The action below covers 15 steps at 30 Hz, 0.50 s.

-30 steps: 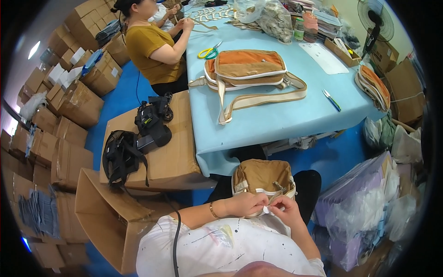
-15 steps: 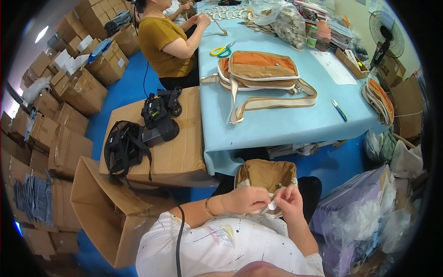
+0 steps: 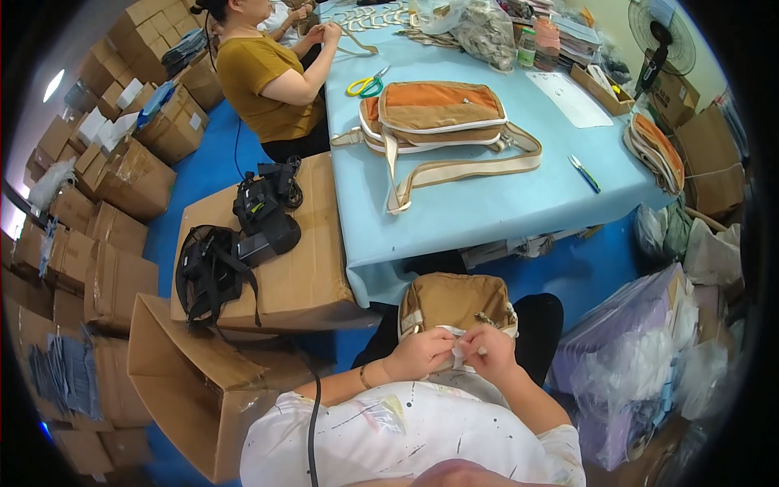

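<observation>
A tan fabric bag with white edging [image 3: 453, 299] sits on the person's lap, its near edge right at both hands and its body just beyond them. The right hand [image 3: 490, 352] pinches a small white strip [image 3: 459, 358] at that edge; the left hand [image 3: 422, 352] touches the edge beside it, fingers bent narrowly, its exact grip impossible to tell. Beyond, a table with a light-blue cover [image 3: 479, 199] bears an orange-and-tan fabric bag [image 3: 442, 114]

Way open over tan bag [image 3: 453, 302]; table edge [image 3: 487, 227] (blue-covered) bars low reach ahead.
</observation>
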Tool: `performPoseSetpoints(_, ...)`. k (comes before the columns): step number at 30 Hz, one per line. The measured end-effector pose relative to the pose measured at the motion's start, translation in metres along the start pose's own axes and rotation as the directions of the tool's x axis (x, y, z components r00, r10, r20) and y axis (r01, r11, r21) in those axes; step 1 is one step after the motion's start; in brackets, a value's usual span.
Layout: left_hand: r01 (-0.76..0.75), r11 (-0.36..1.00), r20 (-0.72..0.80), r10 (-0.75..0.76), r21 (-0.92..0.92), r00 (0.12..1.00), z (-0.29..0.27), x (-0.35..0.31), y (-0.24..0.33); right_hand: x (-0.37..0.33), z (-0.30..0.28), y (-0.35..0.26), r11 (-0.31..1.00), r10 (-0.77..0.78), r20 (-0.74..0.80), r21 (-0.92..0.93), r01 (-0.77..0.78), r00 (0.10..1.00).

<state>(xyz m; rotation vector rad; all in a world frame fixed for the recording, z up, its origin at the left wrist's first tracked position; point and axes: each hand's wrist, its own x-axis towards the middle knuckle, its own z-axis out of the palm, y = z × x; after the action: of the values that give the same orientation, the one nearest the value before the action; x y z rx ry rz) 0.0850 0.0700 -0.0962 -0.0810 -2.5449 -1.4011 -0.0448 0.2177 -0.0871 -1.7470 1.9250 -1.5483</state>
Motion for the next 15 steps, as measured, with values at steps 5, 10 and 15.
performPoseSetpoints(5, -0.106, 0.934, 0.022, 0.105, 0.342, 0.994, -0.002, 0.006, -0.003, -0.014, 0.022, 0.026, 0.512, 0.633, -0.006, 0.754, -0.412, 0.774)
performPoseSetpoints(10, 0.193, 0.927, 0.185, -0.139, -0.321, 0.973, -0.017, 0.017, -0.011, -0.004, 0.012, 0.037, 0.592, 0.517, 0.060, 0.696, -0.407, 0.854)
performPoseSetpoints(15, 0.323, 0.832, 0.324, -0.185, -0.451, 0.928, -0.004, 0.020, -0.031, 0.014, -0.008, 0.025, 0.805, 0.345, 0.174, 0.450, -0.386, 0.922)
